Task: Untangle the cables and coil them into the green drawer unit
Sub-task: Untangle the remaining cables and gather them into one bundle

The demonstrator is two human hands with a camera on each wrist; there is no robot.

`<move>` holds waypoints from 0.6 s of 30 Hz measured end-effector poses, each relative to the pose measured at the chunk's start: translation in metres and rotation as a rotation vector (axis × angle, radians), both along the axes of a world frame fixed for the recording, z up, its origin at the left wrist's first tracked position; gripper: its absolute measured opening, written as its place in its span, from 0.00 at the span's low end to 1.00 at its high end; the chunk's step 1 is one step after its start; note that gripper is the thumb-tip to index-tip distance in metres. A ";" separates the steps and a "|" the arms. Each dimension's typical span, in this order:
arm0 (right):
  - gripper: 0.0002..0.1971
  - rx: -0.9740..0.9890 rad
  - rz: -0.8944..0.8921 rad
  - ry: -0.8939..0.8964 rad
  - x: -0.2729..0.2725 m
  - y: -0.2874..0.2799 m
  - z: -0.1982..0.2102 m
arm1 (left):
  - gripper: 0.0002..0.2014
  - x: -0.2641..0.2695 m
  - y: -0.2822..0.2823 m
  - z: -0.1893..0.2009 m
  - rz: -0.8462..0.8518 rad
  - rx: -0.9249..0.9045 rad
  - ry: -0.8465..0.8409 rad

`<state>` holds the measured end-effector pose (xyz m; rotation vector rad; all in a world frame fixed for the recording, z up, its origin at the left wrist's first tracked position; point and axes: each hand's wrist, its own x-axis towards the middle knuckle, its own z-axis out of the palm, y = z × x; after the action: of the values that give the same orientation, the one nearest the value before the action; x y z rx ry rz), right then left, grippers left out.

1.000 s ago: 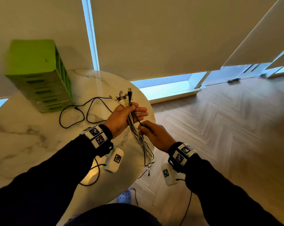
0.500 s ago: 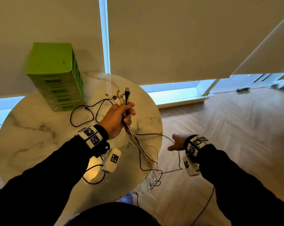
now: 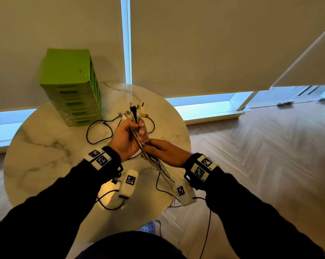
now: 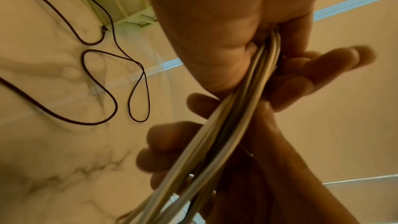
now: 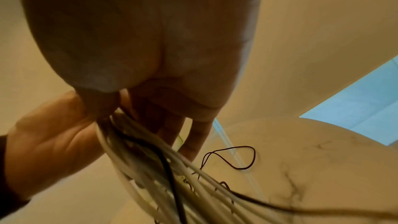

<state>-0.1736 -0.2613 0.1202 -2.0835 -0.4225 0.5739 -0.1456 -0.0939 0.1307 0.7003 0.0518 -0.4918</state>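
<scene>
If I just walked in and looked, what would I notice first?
Probably the bunch of cables gripped in the left hand over the round marble table, plugs sticking up, with the right hand touching it just below. Next, the bright green drawer unit at the table's far left, a black cable looped beside it.

round white marble-patterned table top with grey veins (image 3: 36,161), pale beige roller blinds (image 3: 214,43) behind it, thin beaded blind cord (image 3: 127,43) hanging between them, light herringbone wooden floor (image 3: 270,156), perforated pale blue object (image 3: 148,227) under the table edge
</scene>
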 end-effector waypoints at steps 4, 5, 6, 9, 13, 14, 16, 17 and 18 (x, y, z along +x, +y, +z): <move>0.09 -0.132 -0.001 -0.184 -0.004 0.005 -0.005 | 0.10 0.003 0.006 -0.009 0.050 -0.023 -0.009; 0.10 -0.122 -0.020 -0.233 -0.005 0.005 -0.005 | 0.11 0.005 0.008 -0.010 0.059 -0.010 -0.003; 0.11 -0.109 -0.040 -0.270 -0.005 0.005 -0.006 | 0.11 0.007 0.009 -0.011 0.068 0.015 0.006; 0.11 -0.101 -0.124 -0.325 -0.007 0.006 -0.012 | 0.13 0.013 0.008 -0.014 0.109 0.040 0.058; 0.14 -0.031 -0.124 -0.222 -0.010 0.009 -0.008 | 0.12 0.012 0.006 -0.015 0.122 -0.083 0.089; 0.14 -0.016 -0.101 -0.140 -0.010 0.010 -0.005 | 0.12 0.012 0.007 -0.015 0.098 -0.090 0.068; 0.13 -0.066 -0.061 -0.003 -0.008 0.014 -0.008 | 0.11 0.011 0.009 -0.014 0.002 -0.001 -0.029; 0.13 -0.089 -0.046 0.056 -0.006 0.017 -0.010 | 0.10 0.010 0.010 -0.011 -0.061 0.085 -0.103; 0.14 -0.096 -0.041 0.115 -0.004 0.018 -0.012 | 0.09 0.010 0.010 -0.007 -0.128 0.178 -0.185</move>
<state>-0.1777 -0.2434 0.1077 -2.1331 -0.2904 0.6977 -0.1359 -0.0839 0.1236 0.9255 -0.1245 -0.5470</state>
